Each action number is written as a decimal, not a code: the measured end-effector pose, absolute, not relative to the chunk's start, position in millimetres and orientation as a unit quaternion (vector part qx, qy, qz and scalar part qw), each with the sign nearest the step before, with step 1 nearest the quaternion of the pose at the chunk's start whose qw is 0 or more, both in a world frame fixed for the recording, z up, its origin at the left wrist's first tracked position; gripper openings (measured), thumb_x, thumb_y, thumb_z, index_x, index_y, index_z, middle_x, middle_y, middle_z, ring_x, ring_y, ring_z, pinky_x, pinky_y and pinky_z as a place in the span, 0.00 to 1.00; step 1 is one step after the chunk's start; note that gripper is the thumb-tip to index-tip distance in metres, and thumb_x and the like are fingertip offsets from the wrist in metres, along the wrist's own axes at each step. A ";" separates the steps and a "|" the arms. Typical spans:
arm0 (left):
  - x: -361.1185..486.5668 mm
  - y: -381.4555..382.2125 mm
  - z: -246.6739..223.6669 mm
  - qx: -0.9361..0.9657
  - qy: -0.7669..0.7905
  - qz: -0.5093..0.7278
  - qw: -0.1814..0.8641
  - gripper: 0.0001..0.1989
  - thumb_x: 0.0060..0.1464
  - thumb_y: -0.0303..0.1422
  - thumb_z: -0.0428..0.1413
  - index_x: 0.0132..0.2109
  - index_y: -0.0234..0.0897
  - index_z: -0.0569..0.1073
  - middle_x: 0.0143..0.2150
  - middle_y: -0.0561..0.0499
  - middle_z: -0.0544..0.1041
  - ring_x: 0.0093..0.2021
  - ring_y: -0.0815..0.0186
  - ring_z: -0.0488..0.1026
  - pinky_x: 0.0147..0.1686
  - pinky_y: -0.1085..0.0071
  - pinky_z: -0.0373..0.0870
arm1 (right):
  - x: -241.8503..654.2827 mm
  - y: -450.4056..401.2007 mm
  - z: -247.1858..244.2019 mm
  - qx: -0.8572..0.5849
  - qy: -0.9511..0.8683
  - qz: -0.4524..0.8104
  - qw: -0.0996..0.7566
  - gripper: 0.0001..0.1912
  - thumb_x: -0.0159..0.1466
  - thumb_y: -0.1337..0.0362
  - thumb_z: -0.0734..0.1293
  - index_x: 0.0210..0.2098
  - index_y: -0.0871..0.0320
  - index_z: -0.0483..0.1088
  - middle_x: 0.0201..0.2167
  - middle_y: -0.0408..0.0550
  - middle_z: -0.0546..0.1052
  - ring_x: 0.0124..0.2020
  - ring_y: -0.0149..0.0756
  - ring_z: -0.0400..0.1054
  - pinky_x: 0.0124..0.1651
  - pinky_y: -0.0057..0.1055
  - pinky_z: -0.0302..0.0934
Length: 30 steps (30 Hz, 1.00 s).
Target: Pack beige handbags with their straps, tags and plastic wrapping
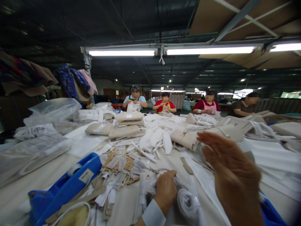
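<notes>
My left hand (166,188) is low in the middle, fingers curled closed on a clear plastic bag (180,182) beside rolled, plastic-wrapped straps (188,202). A pale cuff shows at its wrist. Raised at the right and close to the camera, my right hand (231,169) has its fingers stretched out, with nothing seen in it. Beyond its fingertips lies a beige bag with a small clasp (184,138). Brown and white tags with strings (123,163) lie in a heap left of my left hand.
A blue tape dispenser (68,188) stands at the left, with part of another blue object (270,210) at the lower right. Plastic bags (39,138), stacked beige bags (129,117) and white pieces (157,139) cover the table. Several people sit beyond it.
</notes>
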<state>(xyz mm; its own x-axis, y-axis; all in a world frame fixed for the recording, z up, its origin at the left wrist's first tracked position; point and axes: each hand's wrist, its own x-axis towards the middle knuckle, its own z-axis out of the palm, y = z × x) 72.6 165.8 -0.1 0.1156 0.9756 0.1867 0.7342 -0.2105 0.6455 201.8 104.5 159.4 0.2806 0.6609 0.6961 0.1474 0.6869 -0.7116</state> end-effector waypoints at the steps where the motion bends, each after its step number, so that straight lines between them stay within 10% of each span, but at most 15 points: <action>1: 72.8 165.9 -0.7 0.716 0.599 0.298 0.202 0.25 0.53 0.22 0.45 0.56 0.32 0.74 0.52 0.41 0.78 0.54 0.57 0.73 0.57 0.64 0.65 | 203.5 118.7 147.6 -0.372 -0.561 0.201 0.712 0.16 0.59 0.55 0.70 0.45 0.53 0.75 0.46 0.48 0.78 0.49 0.43 0.71 0.55 0.40 0.63; 10: 74.9 165.1 4.9 0.703 0.605 0.304 0.215 0.27 0.51 0.19 0.45 0.56 0.33 0.74 0.53 0.42 0.78 0.54 0.57 0.73 0.57 0.63 0.65 | 230.3 208.2 46.7 -0.431 -0.425 0.398 0.689 0.17 0.48 0.54 0.75 0.32 0.58 0.76 0.32 0.47 0.78 0.36 0.39 0.70 0.44 0.37 0.63; 30: 74.5 171.7 2.7 0.657 0.612 0.373 0.235 0.22 0.50 0.13 0.44 0.50 0.34 0.67 0.40 0.45 0.78 0.43 0.63 0.75 0.43 0.72 0.66 | 229.3 224.0 2.3 -0.485 -0.457 0.610 0.429 0.18 0.51 0.54 0.72 0.32 0.63 0.74 0.30 0.56 0.79 0.29 0.38 0.75 0.31 0.30 0.64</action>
<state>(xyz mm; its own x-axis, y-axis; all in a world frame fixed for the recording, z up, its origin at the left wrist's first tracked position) 74.5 171.7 2.7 -0.0257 0.9790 0.2022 0.6285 -0.1415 0.7649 229.3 224.0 2.3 -0.1617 0.9664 -0.1998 -0.0791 -0.2145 -0.9735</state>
